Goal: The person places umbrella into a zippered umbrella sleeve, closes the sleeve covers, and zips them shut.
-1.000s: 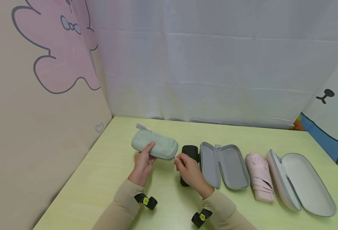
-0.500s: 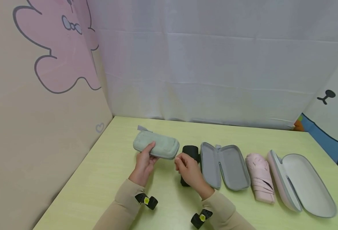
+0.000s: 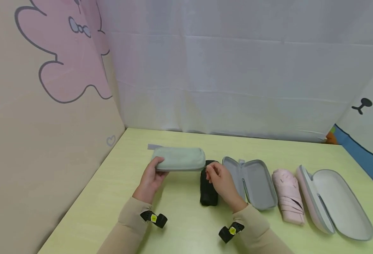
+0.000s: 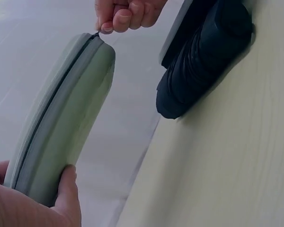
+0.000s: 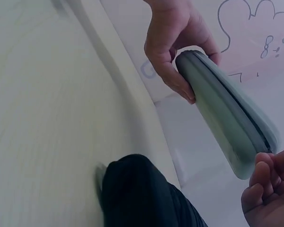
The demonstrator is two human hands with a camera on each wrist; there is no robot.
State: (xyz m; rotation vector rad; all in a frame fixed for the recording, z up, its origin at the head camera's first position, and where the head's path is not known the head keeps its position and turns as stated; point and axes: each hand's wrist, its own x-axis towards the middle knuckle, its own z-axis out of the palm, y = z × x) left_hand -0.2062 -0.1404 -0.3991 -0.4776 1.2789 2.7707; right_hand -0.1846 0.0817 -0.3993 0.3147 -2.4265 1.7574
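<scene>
A pale green zip case (image 3: 181,157) is held up over the table by my left hand (image 3: 150,177), thumb on top and fingers beneath its left end. A grey loop tab (image 3: 154,146) sticks out from its far left corner. Along the side facing me runs a dark zip line (image 4: 57,109), seen in the left wrist view. At the case's right end, the fingertips of my right hand (image 3: 222,180) pinch the small zipper pull (image 4: 97,33). Just below the right hand lies a folded black umbrella (image 3: 208,194), partly hidden by that hand.
Right of the umbrella, an open grey-lined case (image 3: 262,187) lies on the pale yellow table (image 3: 110,211). Beyond it are a folded pink umbrella (image 3: 288,197) and a larger open pink case (image 3: 342,204) with a white inside. A white curtain (image 3: 221,88) hangs behind the table.
The green case has turned level, its zip side now facing me, and has shifted slightly right. My right hand has moved right and a little up with the case's end.
</scene>
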